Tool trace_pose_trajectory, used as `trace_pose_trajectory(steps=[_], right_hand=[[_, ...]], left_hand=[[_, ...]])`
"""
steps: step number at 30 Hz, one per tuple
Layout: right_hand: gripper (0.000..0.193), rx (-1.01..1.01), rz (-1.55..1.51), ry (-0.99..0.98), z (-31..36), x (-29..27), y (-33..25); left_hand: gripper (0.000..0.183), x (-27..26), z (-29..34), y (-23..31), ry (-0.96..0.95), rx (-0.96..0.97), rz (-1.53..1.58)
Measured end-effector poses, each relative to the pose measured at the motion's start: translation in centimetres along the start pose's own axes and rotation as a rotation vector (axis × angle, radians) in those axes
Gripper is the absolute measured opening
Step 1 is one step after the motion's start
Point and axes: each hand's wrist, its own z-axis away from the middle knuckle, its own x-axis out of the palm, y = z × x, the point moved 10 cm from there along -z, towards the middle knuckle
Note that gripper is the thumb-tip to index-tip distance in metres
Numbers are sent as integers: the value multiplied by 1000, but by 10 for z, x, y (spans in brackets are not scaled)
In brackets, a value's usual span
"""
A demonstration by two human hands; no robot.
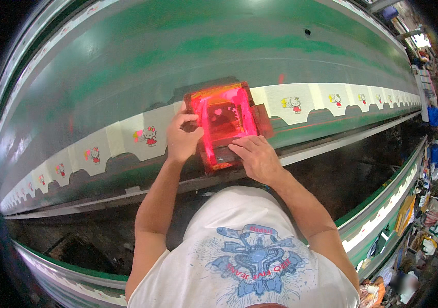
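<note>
Pink ink is glowing across a small printing screen (222,119) that is lying flat on a long green table (126,66), over a row of white fabric pieces (311,102) running along the table's near side. The left hand (182,137) is gripping the screen's left edge, thumb on top of the wooden frame and fingers curled around it. The right hand (256,156) is lying palm down over the squeegee (224,152) at the near end of the screen, fingers spread and pressing rather than clenched; how firmly it is grasping the blade I cannot tell. Fabric pieces on both sides of the screen are showing a small cartoon cat print (149,136) in red and yellow. A pale rail (332,146) is running along the table's front edge, just below the hands. The person's white shirt (244,251) with a blue graphic is filling the lower middle of the view. To the right, a second green table (383,205) is curving away, with cluttered goods beyond it.
</note>
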Motion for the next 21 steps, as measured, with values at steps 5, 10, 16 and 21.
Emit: trace_pose_trajectory(steps=[5,10,16,21], right_hand=[[43,26,-52,133,17,-21,16],[43,77,-96,198,55,-54,63],[49,86,-101,217,113,-111,147],[47,30,-192,204,142,-136,192]], left_hand=[[37,12,0,30,-20,105,-103],[38,80,0,37,6,169,55],[39,187,-15,3,-5,114,117],[42,236,-21,1,-52,122,161]])
